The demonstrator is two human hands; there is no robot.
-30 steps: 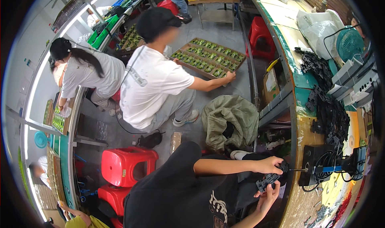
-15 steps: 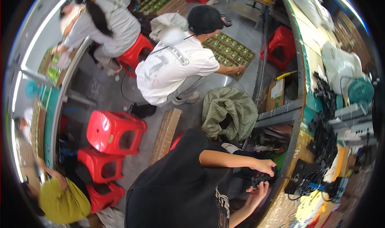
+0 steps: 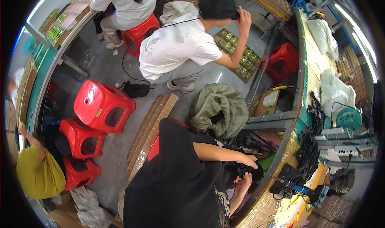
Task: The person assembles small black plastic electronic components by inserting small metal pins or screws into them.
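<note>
My two bare arms reach out from a black shirt toward the workbench edge at the lower right. My left hand (image 3: 250,161) is bent downward, with its fingers closed at a small black part (image 3: 241,172). From below, my right hand (image 3: 243,182) pinches the same part between thumb and fingers. The part looks like a dark plastic piece; its exact kind is too small to tell. Both hands are over my dark-clothed lap, just left of the wooden bench edge (image 3: 260,196).
On the bench lie a pile of black parts (image 3: 309,151), cables and a blue-handled tool (image 3: 298,189). A green fabric sack (image 3: 220,111) stands beyond my arms. Red stools (image 3: 100,107) stand left. A person in white (image 3: 176,51) crouches by a tray of green pieces (image 3: 246,61).
The view has shifted, so my hands and the bench appear further left. The crouching person has raised a hand from the tray to their cap. My hands stay together at the black part.
</note>
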